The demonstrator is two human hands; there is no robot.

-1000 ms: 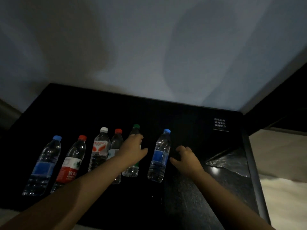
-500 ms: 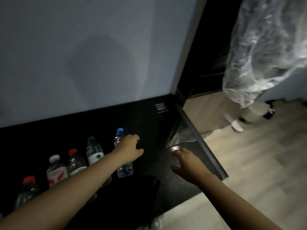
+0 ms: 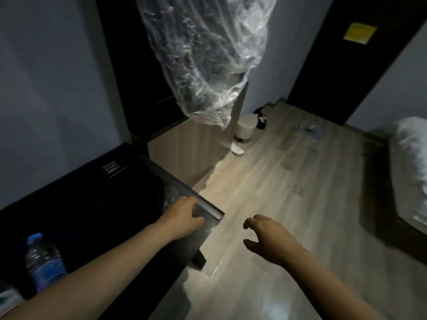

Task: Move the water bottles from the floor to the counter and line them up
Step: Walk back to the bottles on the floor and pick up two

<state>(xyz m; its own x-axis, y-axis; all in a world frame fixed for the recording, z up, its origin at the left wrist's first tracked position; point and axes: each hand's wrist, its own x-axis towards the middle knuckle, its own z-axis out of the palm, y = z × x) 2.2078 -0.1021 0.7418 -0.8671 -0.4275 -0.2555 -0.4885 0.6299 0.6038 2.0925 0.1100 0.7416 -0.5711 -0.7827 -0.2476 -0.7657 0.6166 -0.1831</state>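
A: Bottle position?
B: Blue-capped water bottle (image 3: 42, 262) upright on the black worktop (image 3: 92, 204), far left; a second bottle's label (image 3: 7, 300) just clips the corner beside it.
A: Hands?
B: Left hand (image 3: 182, 219) over the worktop's right corner, fingers loosely curled, holding nothing. Right hand (image 3: 268, 239) out over the wooden floor (image 3: 288, 192), fingers spread and bent, empty.
A: Surroundings?
B: Clear plastic bag (image 3: 208, 54) hanging above; white bed (image 3: 411, 172) at right.
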